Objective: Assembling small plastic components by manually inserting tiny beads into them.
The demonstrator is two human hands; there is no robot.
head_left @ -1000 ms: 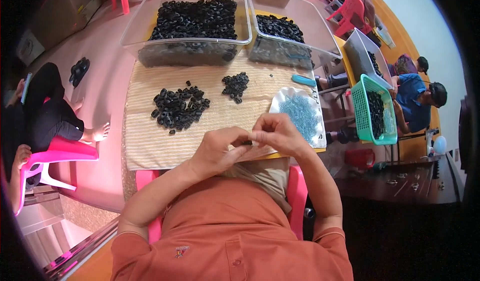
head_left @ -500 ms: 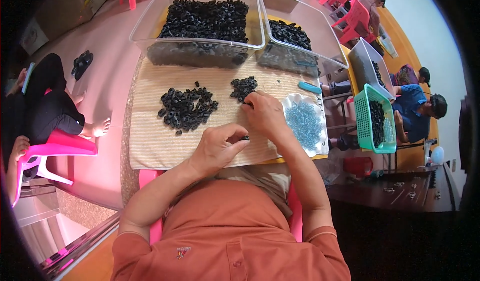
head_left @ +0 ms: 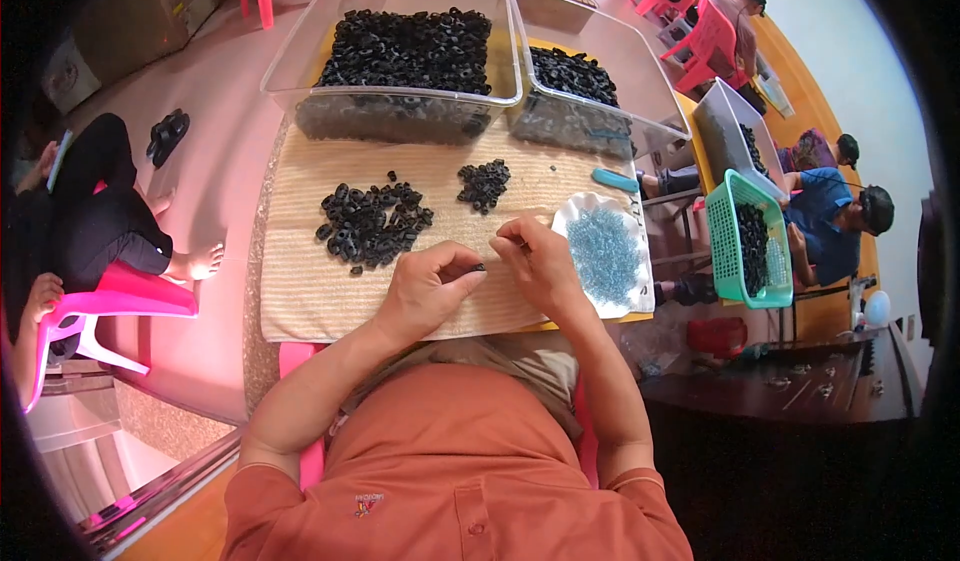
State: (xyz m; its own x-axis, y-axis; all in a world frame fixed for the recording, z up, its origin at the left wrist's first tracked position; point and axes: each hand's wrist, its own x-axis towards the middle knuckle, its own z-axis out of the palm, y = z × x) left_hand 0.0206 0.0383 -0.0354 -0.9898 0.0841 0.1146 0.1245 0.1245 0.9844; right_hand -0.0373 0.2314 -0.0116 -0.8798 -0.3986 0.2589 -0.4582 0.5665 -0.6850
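Between the thumb and forefinger of my left hand point(head_left: 428, 286) is a small black plastic part point(head_left: 478, 268), mostly covered by the fingers. Just to its right, my right hand point(head_left: 543, 266) is closed in a pinch; what its fingertips hold is too small and hidden to name. A larger loose pile of black plastic parts point(head_left: 375, 223) lies beyond my left hand, on the striped cloth point(head_left: 300, 301). A smaller pile of black pieces point(head_left: 484, 185) sits farther off, between the hands. Beside my right hand stands a white scalloped plate point(head_left: 568, 209) heaped with small clear-blue pieces point(head_left: 606, 254).
Two clear plastic bins point(head_left: 400, 119) point(head_left: 650, 126) of black parts stand at the table's far side. A blue-handled tool point(head_left: 615, 179) lies near the plate. A green basket point(head_left: 721, 251) is to the right. Someone sits at left on a pink stool point(head_left: 130, 301); other people sit at right.
My right hand has drawn back from the small pile toward me, near my left hand. My left hand has shifted slightly left, still pinching the black part.
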